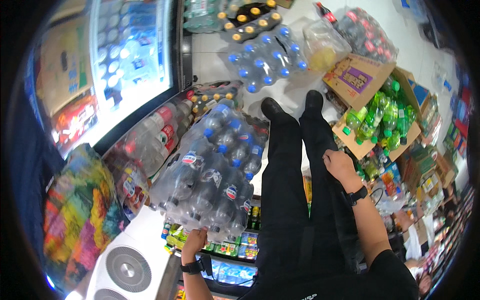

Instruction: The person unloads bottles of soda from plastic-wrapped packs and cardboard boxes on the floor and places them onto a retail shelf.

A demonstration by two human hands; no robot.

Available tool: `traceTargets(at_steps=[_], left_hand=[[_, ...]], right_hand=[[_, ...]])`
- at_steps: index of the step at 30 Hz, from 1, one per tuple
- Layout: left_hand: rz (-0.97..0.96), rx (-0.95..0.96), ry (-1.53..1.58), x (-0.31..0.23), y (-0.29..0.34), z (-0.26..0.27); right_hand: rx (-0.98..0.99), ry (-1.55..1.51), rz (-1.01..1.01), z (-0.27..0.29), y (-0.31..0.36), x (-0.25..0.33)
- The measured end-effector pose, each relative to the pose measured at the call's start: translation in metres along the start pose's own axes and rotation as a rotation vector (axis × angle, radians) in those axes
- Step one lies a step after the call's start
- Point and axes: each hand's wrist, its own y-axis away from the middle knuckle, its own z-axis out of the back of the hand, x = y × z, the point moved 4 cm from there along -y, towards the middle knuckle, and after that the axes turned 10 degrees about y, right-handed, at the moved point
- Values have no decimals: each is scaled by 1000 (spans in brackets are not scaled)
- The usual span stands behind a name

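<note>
Head view: the left hand (195,241) is closed on the near, lower edge of a shrink-wrapped bottle pack (211,177), fingers curled against it. The right hand (340,165) rests on the right leg (325,197), fingers folded in and nothing visible in it; whether it pinches cloth cannot be told. From the left hand the pack lies straight ahead, its long axis running away and slightly rightward. The left hand touches it; the right is well apart, across the left leg (282,190). The pack sits near the floor's (207,46) edge along the lit fridge (177,50); what bears its near end is hidden. Past its far end stands a blue-capped pack (259,63); rightward, a carton (340,76) holds green bottles (377,117).
</note>
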Motion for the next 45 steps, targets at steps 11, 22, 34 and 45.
traceTargets(at_steps=[11, 22, 34, 45], left_hand=[[-23, -13, 177, 15, 2, -1], [62, -160, -52, 7, 9, -3], [216, -414, -336, -16, 10, -6], [192, -489, -560, 61, -31, 32]], right_hand=[[308, -227, 196, -48, 21, -54], [236, -316, 182, -55, 17, -79], [191, -331, 192, -30, 17, -107], [72, -417, 194, 28, 40, -137]])
